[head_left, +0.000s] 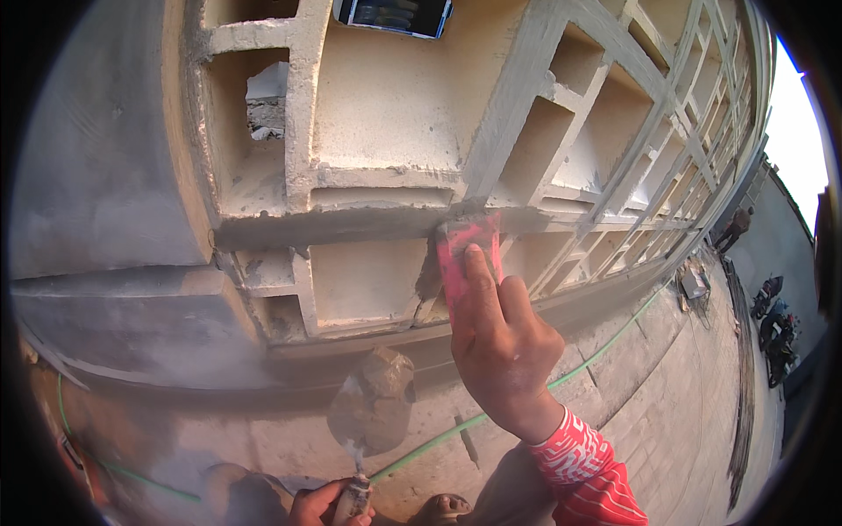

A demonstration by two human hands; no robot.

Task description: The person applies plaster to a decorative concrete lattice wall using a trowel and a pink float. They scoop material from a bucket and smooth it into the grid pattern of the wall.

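Note:
My right hand [509, 355], in a red sleeve, grips a flat pink pad [456, 273] smeared with grey. The pad's upper end lies against a horizontal rib [333, 228] of the pale lattice wall [386, 105]. This rib is coated in darker, damp-looking grey mortar. Low in the view, my left hand [324, 504] is closed around the handle of a trowel [354, 500]. Its blade [342, 425] points up toward the wall's foot, with a lump of grey-brown mortar [386, 390] on it. The pad's exact kind cannot be made out.
A smooth grey pillar [96, 175] stands at the left. A green hose [430, 445] runs along the paved ground below the wall. Further right are a person [737, 230], motorcycles [776, 333] and a long bundle of rods [744, 394]. A phone-like screen [395, 16] sits in an upper recess.

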